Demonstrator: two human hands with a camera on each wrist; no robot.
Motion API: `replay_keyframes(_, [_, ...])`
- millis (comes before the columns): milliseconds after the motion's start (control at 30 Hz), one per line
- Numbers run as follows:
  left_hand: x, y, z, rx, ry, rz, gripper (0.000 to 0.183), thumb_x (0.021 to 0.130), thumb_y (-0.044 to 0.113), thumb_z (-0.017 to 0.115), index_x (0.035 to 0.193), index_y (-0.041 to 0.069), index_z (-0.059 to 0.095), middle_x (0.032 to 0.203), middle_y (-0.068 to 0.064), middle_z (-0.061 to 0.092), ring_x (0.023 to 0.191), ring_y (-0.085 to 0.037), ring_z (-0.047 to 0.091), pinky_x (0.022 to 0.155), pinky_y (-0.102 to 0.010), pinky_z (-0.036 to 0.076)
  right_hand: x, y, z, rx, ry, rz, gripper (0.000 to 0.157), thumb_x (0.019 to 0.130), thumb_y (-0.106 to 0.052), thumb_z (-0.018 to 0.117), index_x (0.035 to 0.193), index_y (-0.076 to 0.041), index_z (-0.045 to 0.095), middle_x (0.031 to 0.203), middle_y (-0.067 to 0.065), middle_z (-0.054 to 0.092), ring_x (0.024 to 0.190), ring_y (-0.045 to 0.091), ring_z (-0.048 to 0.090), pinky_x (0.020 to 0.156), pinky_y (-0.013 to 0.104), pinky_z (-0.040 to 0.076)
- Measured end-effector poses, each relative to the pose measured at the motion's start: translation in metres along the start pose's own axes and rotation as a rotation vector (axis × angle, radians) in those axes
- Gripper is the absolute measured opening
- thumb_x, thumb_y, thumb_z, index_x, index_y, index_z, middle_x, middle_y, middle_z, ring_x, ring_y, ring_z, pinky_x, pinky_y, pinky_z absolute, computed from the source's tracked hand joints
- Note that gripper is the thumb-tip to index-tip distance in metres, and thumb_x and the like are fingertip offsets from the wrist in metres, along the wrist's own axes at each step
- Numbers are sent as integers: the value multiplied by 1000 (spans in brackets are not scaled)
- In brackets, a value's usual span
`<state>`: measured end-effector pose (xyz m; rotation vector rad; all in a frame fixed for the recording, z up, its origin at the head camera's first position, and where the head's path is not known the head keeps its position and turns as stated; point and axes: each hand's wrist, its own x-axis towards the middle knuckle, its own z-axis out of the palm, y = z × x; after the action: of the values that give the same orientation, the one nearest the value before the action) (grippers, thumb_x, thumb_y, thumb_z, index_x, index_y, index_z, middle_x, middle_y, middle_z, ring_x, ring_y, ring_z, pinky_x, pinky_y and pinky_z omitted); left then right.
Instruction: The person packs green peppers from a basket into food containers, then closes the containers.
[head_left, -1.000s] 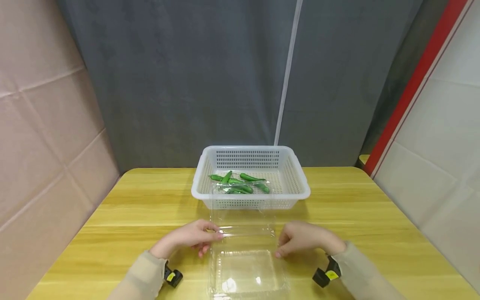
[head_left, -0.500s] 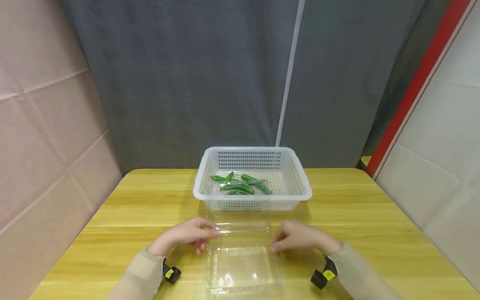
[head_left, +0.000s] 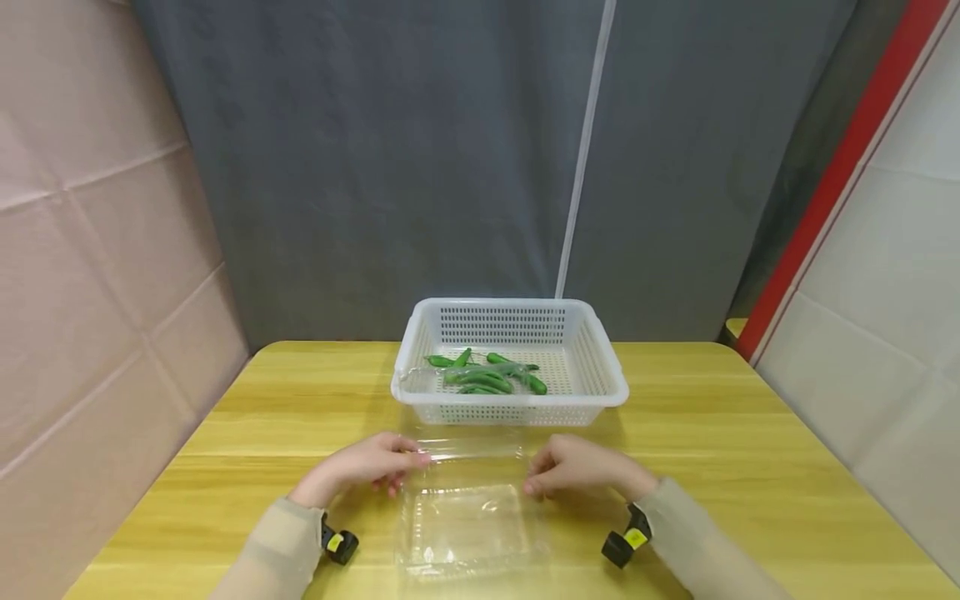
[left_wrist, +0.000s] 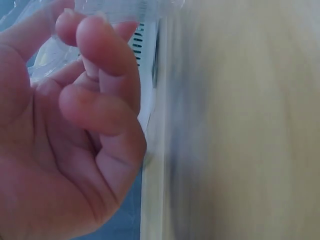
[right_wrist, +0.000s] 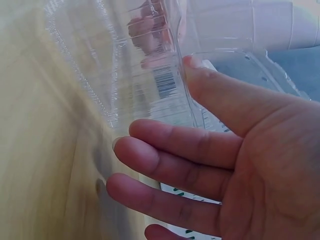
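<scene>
Wood-grain table (head_left: 262, 433). Near: opened clear plastic clamshell (head_left: 468, 521), left edge pinched by my left hand (head_left: 365, 467), right edge by my right hand (head_left: 579, 465), hands apart. Light, even grip should keep thin walls from buckling. Far: white slotted basket (head_left: 510, 401), green chili peppers (head_left: 486, 381) inside.

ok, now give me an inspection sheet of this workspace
Surface: wood-grain table
Job's things: clear container, opened out, its far part overlapping the white basket in the head view; green peppers inside the basket
Clutter: nothing seen
Grips: left grip pinches the container's left edge; right grip has its thumb at the right edge, other fingers extended
Cables: nothing seen
Surroundings: dark grey backdrop behind, pale coverings both sides, red strip on the right
</scene>
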<state>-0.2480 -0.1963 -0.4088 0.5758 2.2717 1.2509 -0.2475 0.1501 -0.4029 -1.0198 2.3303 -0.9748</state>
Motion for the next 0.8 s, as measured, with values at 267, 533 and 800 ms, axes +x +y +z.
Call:
replay_keyframes(267, [-1,-6,-5,-16,-3,-7,37,96,40,59,107,7,71,55,3,46,50,-11,50,46,-22,36,10,0,-1,-3,-3,-12,25,91,-28,68,77,-8,72,66,4,66,53,2,44,50,18,34])
replay_keyframes(533, [-1,-10,-7,-18,-18,25,35,99,36,55,109,7,72,54,3,48,50,-10,49,44,-19,34,13,0,-2,3,-8,-8,25,91,-29,68,80,-8,72,69,6,67,55,7,49,52,19,37])
replay_keyframes(800, [-1,-9,-8,-19,-30,39,34,100,34,54,109,6,72,54,2,50,49,-9,48,43,-19,34,14,1,-4,-33,-20,-23,23,92,-32,67,86,-11,73,73,1,67,59,5,52,55,21,44])
